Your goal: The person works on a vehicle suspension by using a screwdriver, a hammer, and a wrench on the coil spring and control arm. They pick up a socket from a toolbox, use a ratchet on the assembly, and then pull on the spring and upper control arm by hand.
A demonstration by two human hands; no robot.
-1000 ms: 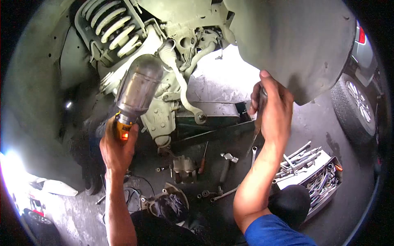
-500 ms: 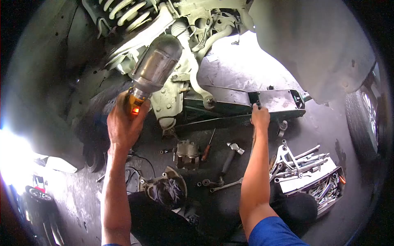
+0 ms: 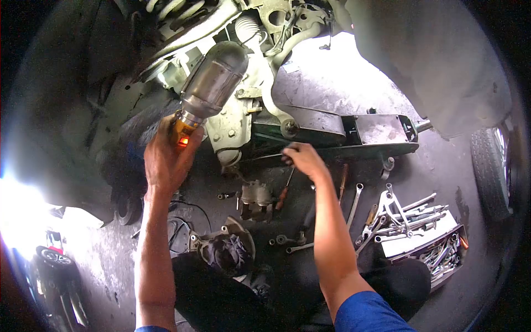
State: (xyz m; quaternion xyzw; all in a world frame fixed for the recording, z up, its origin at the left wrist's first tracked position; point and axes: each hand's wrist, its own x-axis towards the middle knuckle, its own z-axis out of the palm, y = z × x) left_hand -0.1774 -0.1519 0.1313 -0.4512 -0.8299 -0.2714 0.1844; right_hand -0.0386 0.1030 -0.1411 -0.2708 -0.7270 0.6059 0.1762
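Observation:
My left hand grips the yellow handle of a work lamp, whose metal-backed head points up toward the car's suspension arm. Bent fingers of my right hand are closed just below the end of the pale curved bar, in front of the long dark floor jack. Whether they hold anything small is hidden. Beneath that hand, a screwdriver and a brake caliper lie on the floor.
Wrenches are piled on a toolbox at the right. A round metal part with a dark cloth lies before my knees. Tyres stand at the far right and lower left. A coil spring hangs above.
My right hand has moved left from the jack to below the curved bar's end. The view has shifted slightly. My left hand keeps the lamp in nearly the same place.

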